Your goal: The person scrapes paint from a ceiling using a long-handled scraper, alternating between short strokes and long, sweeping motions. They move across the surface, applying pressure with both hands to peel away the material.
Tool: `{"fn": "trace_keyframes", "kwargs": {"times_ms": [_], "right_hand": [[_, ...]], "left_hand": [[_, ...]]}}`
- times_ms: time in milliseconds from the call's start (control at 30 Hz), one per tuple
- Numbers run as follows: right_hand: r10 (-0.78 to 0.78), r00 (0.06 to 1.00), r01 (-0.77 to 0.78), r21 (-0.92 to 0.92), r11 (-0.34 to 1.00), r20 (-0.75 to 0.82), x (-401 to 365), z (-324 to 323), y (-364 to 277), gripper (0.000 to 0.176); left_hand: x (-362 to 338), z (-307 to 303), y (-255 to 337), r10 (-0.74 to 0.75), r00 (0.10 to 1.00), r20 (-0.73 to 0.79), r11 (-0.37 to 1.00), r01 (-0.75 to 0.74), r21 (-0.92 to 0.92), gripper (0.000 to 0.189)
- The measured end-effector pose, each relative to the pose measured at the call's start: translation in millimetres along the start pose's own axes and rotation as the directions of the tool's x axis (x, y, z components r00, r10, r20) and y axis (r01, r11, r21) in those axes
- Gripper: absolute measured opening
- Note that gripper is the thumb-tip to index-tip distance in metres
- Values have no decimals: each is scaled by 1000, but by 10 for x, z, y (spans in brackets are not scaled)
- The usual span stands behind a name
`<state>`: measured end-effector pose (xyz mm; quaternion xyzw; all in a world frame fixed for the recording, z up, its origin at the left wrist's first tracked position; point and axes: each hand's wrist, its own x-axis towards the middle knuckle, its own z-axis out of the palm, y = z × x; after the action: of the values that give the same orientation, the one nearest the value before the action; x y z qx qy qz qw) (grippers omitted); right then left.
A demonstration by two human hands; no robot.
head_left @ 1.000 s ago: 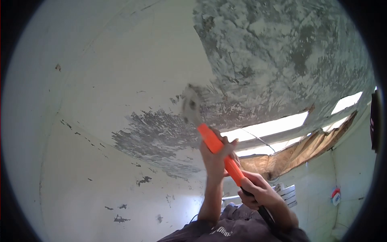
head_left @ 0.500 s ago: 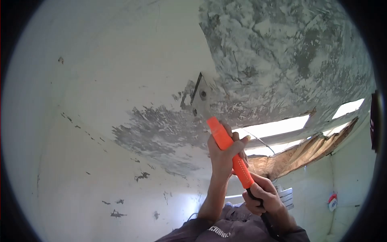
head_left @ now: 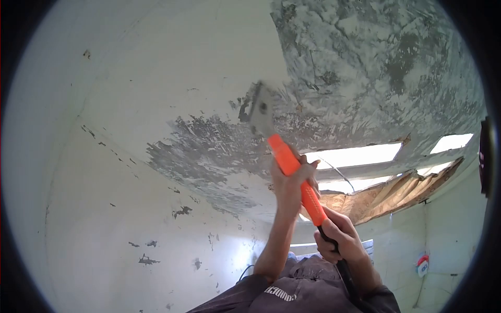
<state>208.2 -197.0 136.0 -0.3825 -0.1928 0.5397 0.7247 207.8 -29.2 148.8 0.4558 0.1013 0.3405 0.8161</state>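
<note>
Where pale painted ceiling [head_left: 182, 62] is meeting rough grey patches [head_left: 203, 141], I'm seeing the flat grey metal head [head_left: 264, 116] of the long orange-handled scraper [head_left: 286, 158], sharp half a second ago, blurring, so it's probably moving along that border. My left grip [head_left: 287, 183] is wrapping the orange section; my right grip [head_left: 344, 244] is clasping the black lower shaft [head_left: 346, 275].

White block lettering [head_left: 280, 293] on your dark purple-grey cloth shirt [head_left: 326, 289], its word not surely legible
It runs in one short line across your chest, too small and distorted to spell; the markings on the small red-and-white object [head_left: 422, 266] to your right are likewise unreadable.
</note>
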Motion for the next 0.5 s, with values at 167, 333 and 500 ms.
{"fn": "trace_keyframes", "kwargs": {"times_ms": [167,333,500], "right_hand": [[-13,1000,13,35,999,-10,-10,11,-13,57],[-9,999,8,34,999,44,103,90,7,54],[-41,999,42,19,999,-23,-22,38,22,50]], "left_hand": [[20,-7,17,26,998,-58,1000,-25,10,28],[47,-37,256,0,1000,-21,1000,0,9,27],[41,-88,86,-41,997,69,986,29,162,28]]}}
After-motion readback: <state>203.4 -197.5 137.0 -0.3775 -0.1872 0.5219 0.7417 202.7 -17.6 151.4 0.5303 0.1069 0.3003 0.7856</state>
